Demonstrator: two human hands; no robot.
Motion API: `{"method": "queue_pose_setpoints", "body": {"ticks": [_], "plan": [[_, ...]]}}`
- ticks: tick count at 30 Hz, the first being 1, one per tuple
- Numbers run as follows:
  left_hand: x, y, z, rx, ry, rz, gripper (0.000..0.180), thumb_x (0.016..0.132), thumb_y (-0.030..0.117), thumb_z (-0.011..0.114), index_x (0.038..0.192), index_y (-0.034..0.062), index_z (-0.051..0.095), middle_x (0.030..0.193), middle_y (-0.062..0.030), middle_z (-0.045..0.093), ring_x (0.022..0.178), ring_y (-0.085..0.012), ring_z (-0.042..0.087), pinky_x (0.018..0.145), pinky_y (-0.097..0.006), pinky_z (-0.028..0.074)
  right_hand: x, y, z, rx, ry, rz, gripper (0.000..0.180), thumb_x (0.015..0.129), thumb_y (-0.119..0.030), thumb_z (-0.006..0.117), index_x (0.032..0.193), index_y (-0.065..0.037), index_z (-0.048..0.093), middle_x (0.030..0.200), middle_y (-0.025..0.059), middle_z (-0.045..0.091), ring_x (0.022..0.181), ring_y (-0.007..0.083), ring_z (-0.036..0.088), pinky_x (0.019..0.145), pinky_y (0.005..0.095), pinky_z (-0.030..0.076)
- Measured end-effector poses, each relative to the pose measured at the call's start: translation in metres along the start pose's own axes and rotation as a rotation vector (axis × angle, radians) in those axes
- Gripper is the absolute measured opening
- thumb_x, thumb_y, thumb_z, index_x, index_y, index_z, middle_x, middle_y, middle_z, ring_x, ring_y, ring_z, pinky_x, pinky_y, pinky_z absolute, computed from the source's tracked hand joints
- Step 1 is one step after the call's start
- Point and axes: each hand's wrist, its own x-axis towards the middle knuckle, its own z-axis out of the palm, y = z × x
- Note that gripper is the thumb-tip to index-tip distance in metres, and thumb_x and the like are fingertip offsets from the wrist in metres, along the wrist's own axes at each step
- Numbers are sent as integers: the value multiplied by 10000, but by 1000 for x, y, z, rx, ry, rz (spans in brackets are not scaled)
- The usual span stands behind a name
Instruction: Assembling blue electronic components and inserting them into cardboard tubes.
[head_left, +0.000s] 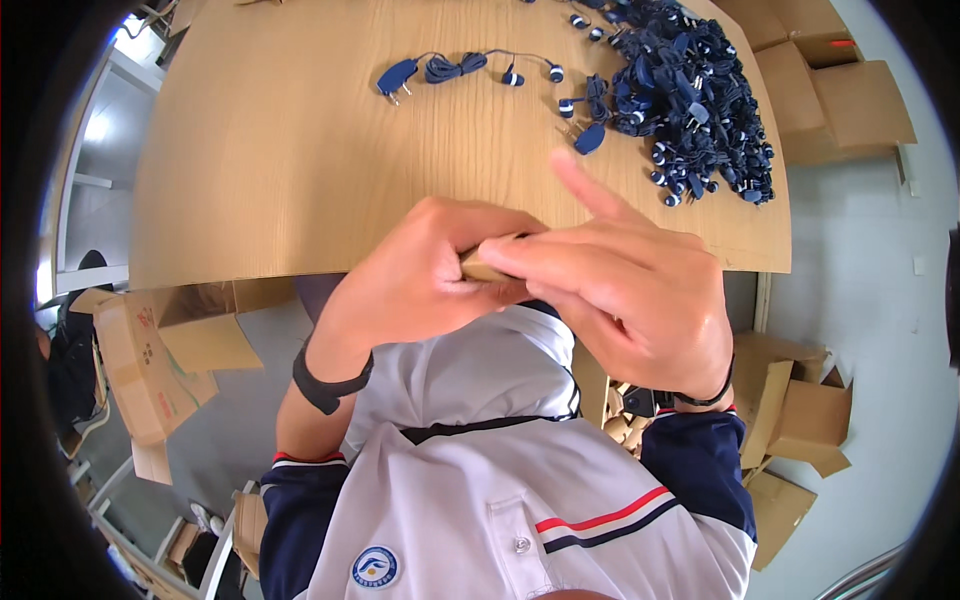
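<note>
A small tan cardboard piece [480,267], probably a little box, is held between my two hands above the table's near edge. My left hand [395,275] is closed around it, fingers curled behind. The fingertips of my right hand [640,290] press on its near face, while one finger sticks up, slightly blurred. Most of the piece is covered by my fingers. On the table beyond lies a single dark blue earphone set [455,68], its cord coiled, with a two-pin plug and two earbuds.
A big heap of dark blue earphones [690,100] covers the far right of the wooden table [270,150]. Open cardboard boxes stand on the left floor [150,370] and at the right [815,100]. Beside my right forearm, a carton holds small brown pieces [625,430].
</note>
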Motion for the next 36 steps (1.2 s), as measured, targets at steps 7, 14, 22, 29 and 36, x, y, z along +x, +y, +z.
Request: {"method": "queue_pose_setpoints", "body": {"ticks": [7, 14, 22, 29, 36], "plan": [[-1, 11, 9, -536, 155, -146, 329, 909, 237, 671, 1106, -18, 607, 1004, -120, 675, 822, -167, 652, 680, -300, 570, 6, 18, -20, 155, 80, -157, 312, 784, -59, 695, 1055, 82, 632, 999, 177, 696, 782, 255, 693, 959, 459, 488], [38, 28, 17, -1004, 197, 117, 525, 1025, 400, 371, 1313, -33, 439, 1319, -234, 505, 1190, -332, 542, 969, -401, 491, -5, 28, 12, -80, 330, -147, 397, 801, -128, 755, 1120, 63, 618, 992, 138, 676, 791, 159, 621, 700, 299, 515], [25, 66, 34, 216, 537, 184, 523, 1031, 353, 376, 1293, -86, 485, 1262, -175, 571, 1117, -245, 552, 936, -341, 441, 0, 15, 16, 259, 618, -136, 246, 900, -7, 637, 1092, 86, 515, 882, 164, 656, 595, 102, 605, 531, 193, 496], [27, 56, 46, 458, 696, 685, 221, 967, 41, 527, 1095, -125, 597, 911, -170, 695, 681, -107, 595, 637, -214, 485, 4, 1, 18, 506, 735, -183, 95, 935, -9, 565, 996, 62, 551, 657, 149, 644, 412, 90, 515, 387, 195, 396], [13, 45, 33, 813, 540, 810, 239, 829, -29, 617, 1063, -64, 654, 881, -173, 693, 629, -171, 625, 578, -243, 502, 5, -3, 12, 1234, 588, 155, 294, 957, -224, 561, 1038, 53, 617, 930, 134, 668, 779, 128, 619, 649, 257, 481]]}}
